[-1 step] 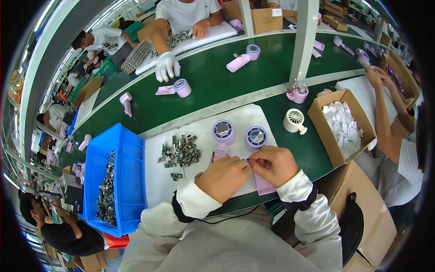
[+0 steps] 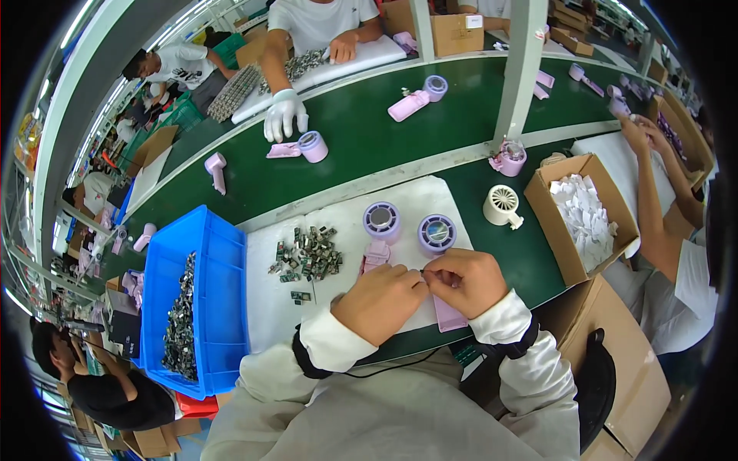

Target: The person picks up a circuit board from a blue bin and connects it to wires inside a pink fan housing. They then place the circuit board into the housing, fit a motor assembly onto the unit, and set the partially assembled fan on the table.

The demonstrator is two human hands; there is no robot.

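Observation:
Over the front of the white foam mat, my left hand (image 2: 382,304) and my right hand (image 2: 470,281) meet with fingertips pinched together. What they hold between them is too small and covered to make out. Just beyond and below the right hand is a handheld fan with a round purple head (image 2: 437,233) and an open pink handle (image 2: 449,313). Past my left hand lies a second one, with a purple head (image 2: 382,222) and a pink handle (image 2: 376,255). A loose pile of small green circuit boards (image 2: 314,253) is spread to the left, one board (image 2: 300,296) lying apart.
A blue bin (image 2: 223,300) of dark small parts stands left of the mat (image 2: 265,326). To the right are a cream fan head (image 2: 502,206) and a cardboard box (image 2: 557,230) of white slips. Co-workers sit across the green belt (image 2: 361,142), which carries more fans; a metal post (image 2: 516,84) rises beyond.
The whole view has shifted very slightly. My hands keep the same pinched pose in the same place.

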